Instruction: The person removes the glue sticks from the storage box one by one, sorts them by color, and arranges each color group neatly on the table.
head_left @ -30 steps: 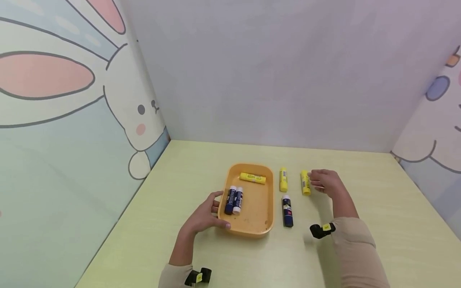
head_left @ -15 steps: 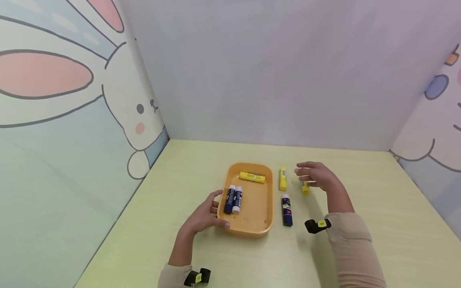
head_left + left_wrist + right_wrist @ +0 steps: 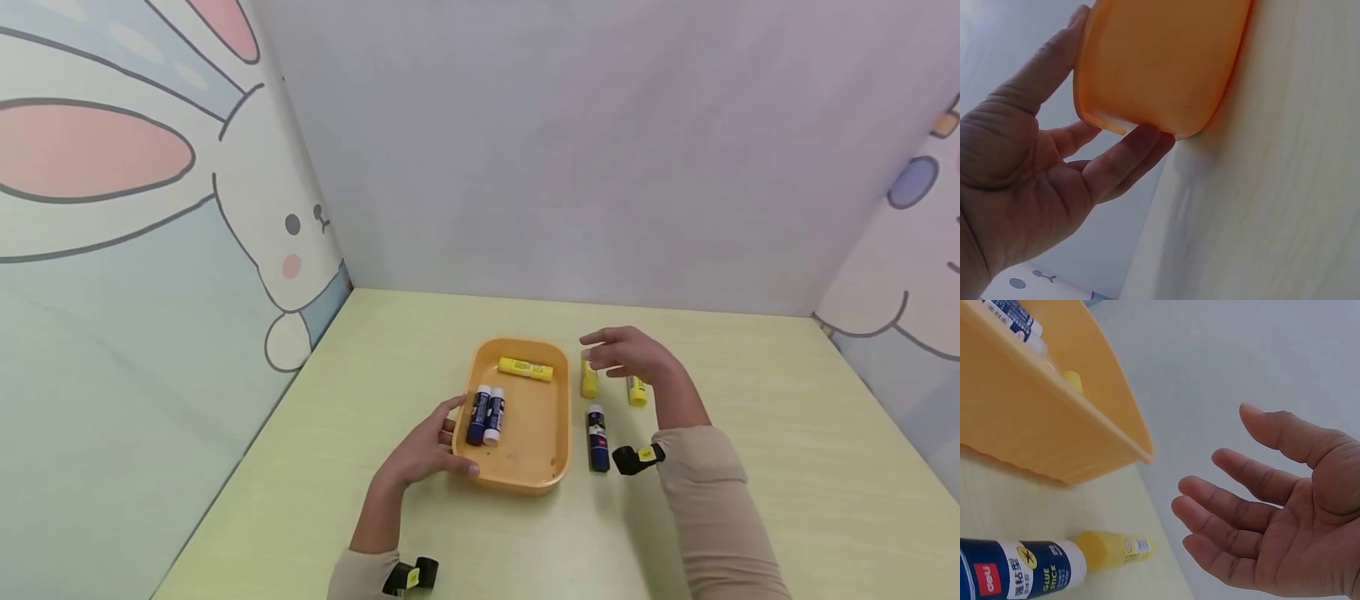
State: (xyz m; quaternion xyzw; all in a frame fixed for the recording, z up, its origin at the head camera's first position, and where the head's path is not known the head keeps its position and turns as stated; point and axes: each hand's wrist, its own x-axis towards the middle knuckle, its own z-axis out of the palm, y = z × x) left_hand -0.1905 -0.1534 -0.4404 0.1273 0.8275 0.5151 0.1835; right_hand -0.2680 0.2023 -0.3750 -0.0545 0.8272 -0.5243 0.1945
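Note:
My left hand holds the near-left corner of an orange plastic tray, thumb and fingers spread around its outside wall. Inside the tray lie a yellow glue stick and two navy glue sticks side by side. My right hand hovers with loosely bent fingers and nothing in its grasp. In the head view it overlaps the top of a yellow glue stick just right of the tray. A second yellow glue stick is partly hidden beneath the hand. Nearer me lies a navy glue stick with a white cap.
The pale wooden table carries all of this. A plain grey-white wall rises behind it, and a panel with a rabbit drawing borders the left side. Each wrist wears a small black camera.
My right hand has moved left, from beside the farther-right yellow glue stick to over the one nearer the tray, holding nothing. My left hand has stayed on the tray.

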